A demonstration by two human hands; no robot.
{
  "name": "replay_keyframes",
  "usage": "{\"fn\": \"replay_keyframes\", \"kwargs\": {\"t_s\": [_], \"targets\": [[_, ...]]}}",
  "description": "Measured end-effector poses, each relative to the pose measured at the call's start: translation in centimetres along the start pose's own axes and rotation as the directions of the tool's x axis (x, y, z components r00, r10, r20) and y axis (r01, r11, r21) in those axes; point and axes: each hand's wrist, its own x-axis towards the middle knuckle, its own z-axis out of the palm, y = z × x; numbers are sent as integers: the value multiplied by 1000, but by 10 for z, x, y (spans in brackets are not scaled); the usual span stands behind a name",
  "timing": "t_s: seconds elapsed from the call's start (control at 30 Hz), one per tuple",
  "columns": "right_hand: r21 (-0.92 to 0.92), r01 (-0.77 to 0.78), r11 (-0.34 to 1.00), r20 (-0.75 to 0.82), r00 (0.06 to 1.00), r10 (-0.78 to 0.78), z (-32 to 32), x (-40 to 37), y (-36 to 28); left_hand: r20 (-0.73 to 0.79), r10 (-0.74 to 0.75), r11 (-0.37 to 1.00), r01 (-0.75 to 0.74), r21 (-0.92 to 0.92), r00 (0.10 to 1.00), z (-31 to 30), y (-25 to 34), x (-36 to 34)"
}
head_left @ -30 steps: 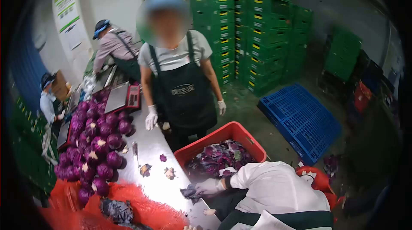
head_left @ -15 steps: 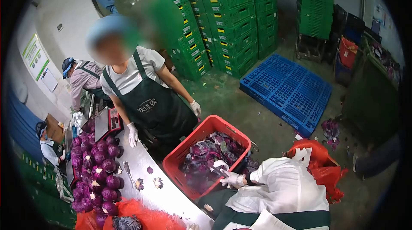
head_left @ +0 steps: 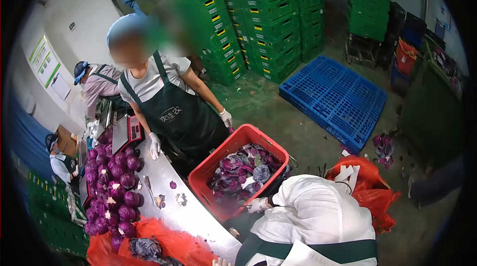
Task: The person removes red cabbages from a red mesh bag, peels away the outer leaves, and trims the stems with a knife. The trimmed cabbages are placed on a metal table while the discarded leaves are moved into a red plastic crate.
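Note:
My right hand (head_left: pixel 258 205), in a white glove, is closed at the near rim of the red crate (head_left: pixel 198 192). A thin knife, blurred and partly hidden, projects from its fingers. Purple cabbage leaves (head_left: pixel 233 164) fill the crate, with a grey-purple leaf (head_left: pixel 261 173) on top. Only gloved fingertips of my left hand (head_left: pixel 221 262) show at the bottom edge, beside the red mesh bag (head_left: pixel 184 238); their grip is hidden. A dark cabbage (head_left: pixel 145 248) lies on that bag.
Trimmed purple cabbages (head_left: pixel 115 181) are heaped on the steel table (head_left: pixel 174 179), near a knife (head_left: pixel 148 189) and a red scale (head_left: pixel 134 129). Across the crate stands a co-worker (head_left: pixel 174 102). Behind are a blue pallet (head_left: pixel 333 99) and stacked green crates (head_left: pixel 273 27).
My right hand has drawn back left and slightly down, towards the crate's near rim. A grey-purple leaf now shows on top in the crate. The co-worker opposite stays in place.

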Motion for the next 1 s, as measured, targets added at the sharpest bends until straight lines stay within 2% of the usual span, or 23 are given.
{"fn": "replay_keyframes", "kwargs": {"t_s": [0.07,0.17,0.27,0.37,0.47,0.6,0.77,0.8,0.87,0.97,1.0], "targets": [[-200,38,979,-12,999,-41,1,4,-4,15,10,1000,-10,-14,1000,-6,-3,-3],[-333,103,937,-42,991,-124,26,89,72,31,32,998,-30,-56,999,-15,-7,-6],[-472,99,876,-6,993,-115,11,35,6,45,66,990,-60,-124,997,-28,-14,-10],[-509,151,847,-7,984,-179,11,36,7,89,129,962,-103,-254,988,-45,-24,-17],[-498,161,852,22,985,-174,7,27,-2,42,121,991,-118,-64,992,-49,-34,-17],[-501,188,845,45,981,-191,7,30,-3,39,147,987,-149,61,988,-57,-47,-21],[-494,168,853,65,986,-156,7,32,-4,63,185,971,-192,141,981,-67,-60,-25],[-493,162,855,64,987,-151,7,32,-3,61,185,971,-192,139,981,-69,-64,-24],[-497,156,854,61,988,-145,6,33,0,73,209,977,-211,17,975,-69,-68,-22],[-505,157,849,13,985,-174,8,37,9,37,186,979,-188,79,982,-65,-66,-21],[-524,128,842,18,990,-139,9,40,12,31,177,980,-179,91,984,-64,-65,-22]]}}
